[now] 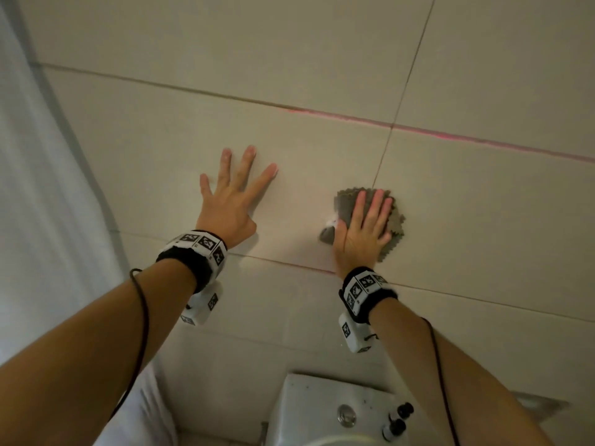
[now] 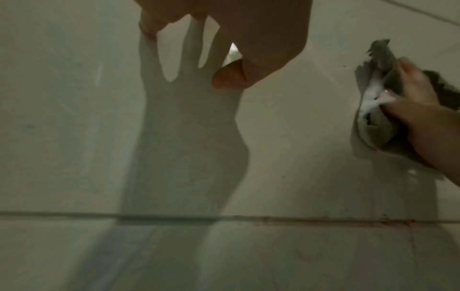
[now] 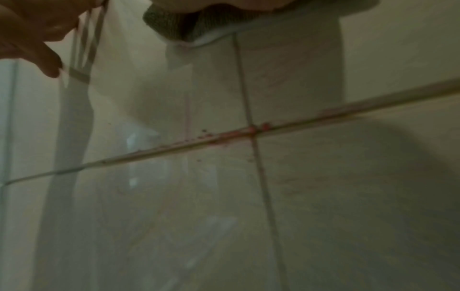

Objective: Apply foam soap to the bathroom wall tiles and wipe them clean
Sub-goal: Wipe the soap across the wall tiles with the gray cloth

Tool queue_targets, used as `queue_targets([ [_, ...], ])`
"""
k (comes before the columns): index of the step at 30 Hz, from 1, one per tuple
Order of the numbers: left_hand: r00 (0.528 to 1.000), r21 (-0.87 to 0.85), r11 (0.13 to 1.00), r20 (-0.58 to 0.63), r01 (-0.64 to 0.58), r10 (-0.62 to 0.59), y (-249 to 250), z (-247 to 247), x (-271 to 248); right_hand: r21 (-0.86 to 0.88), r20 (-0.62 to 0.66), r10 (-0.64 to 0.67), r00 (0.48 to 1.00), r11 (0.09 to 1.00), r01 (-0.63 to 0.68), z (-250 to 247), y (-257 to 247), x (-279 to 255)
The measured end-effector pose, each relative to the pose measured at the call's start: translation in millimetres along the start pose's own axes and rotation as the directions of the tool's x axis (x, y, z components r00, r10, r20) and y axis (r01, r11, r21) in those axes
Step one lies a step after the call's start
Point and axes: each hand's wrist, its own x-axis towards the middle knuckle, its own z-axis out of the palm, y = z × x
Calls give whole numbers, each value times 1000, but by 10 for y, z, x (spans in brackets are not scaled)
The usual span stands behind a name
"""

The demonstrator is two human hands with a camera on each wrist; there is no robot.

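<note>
Pressing our right hand (image 1: 363,233) flat on a grey cloth (image 1: 394,222), we hold it against the wall tiles (image 1: 322,75), fingers straight and close together over the cloth, with a blob of white foam (image 2: 373,102) squeezed out beside the thumb. Our left hand (image 1: 230,201) rests just beside it on the bare tile, fingers spread wide, holding nothing. Pink stains run along the grout lines (image 1: 347,117). Below us sits a white toilet tank (image 1: 306,400) with small bottles (image 1: 397,420) on top.
</note>
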Motion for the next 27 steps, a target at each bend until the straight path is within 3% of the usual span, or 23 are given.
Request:
queue_targets([
  [6,998,-27,998,2,62,-62,-372,-4,-85,61,-23,32,999,998,-31,56,-419,44],
  [12,998,-38,998,0,58,-58,-500,64,-104,35,52,-84,995,996,82,107,-720,45],
  [18,999,-68,998,-35,18,-20,-579,102,-146,52,186,-259,948,966,254,191,-940,-80],
  [23,998,-60,998,-66,0,-4,-588,125,-188,77,318,-444,837,893,444,312,-904,-283],
  [27,999,-71,997,-26,23,-25,-558,120,-199,100,414,-620,666,758,644,387,-744,-452],
])
